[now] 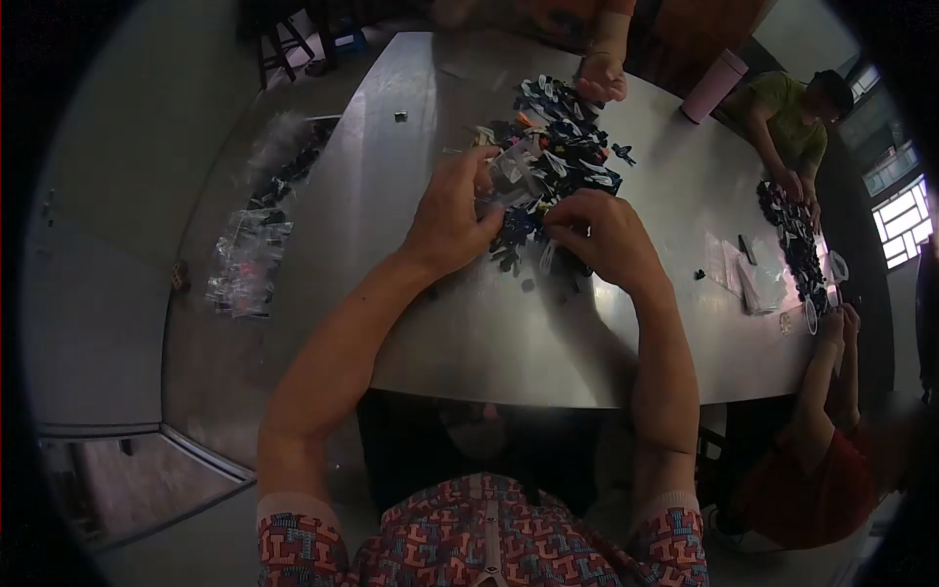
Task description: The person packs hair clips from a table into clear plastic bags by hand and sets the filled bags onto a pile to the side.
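Observation:
A heap of small dark pieces, mixed with white and a few orange or coloured ones, lies on the metal table. They look like small clips, but I cannot make out their exact kind. My left hand is at the heap's near left side, its fingers closed on a small clear plastic bag that reaches over the heap. At the near right edge, my right hand has thumb and forefinger pinched together low over the pieces. Whatever sits between those fingertips is too small to name.
Across the table, another person's hand hovers by the heap. Two people work along a second dark pile at the right, near clear bags. A pink bottle stands at the far right edge. Filled clear bags lie left.

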{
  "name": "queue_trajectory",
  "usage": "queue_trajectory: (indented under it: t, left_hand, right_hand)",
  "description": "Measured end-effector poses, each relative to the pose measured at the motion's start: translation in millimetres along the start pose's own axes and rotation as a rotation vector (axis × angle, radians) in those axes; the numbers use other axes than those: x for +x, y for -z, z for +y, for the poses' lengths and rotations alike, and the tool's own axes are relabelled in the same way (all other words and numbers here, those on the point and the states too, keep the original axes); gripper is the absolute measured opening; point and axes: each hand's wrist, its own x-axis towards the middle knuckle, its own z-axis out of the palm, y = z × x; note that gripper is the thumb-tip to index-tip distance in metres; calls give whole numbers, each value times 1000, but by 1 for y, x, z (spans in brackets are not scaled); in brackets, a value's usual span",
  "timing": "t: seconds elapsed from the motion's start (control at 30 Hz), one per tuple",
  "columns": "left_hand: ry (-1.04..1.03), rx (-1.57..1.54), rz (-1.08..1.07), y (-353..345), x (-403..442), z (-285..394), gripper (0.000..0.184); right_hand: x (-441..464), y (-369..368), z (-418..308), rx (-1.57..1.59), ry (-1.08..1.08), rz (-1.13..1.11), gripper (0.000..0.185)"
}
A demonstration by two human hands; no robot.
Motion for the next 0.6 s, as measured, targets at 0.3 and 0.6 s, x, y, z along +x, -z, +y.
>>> queue_trajectory:
  t: [0.3,0.6]
  left_hand:
    - [-61,15,39,-2,1,-3,61]
    - [-18,49,13,1,1,-3,65]
  right_hand:
    - [2,-39,3,69,140,112,12]
    - [0,-18,-11,199,-70,-86,16]
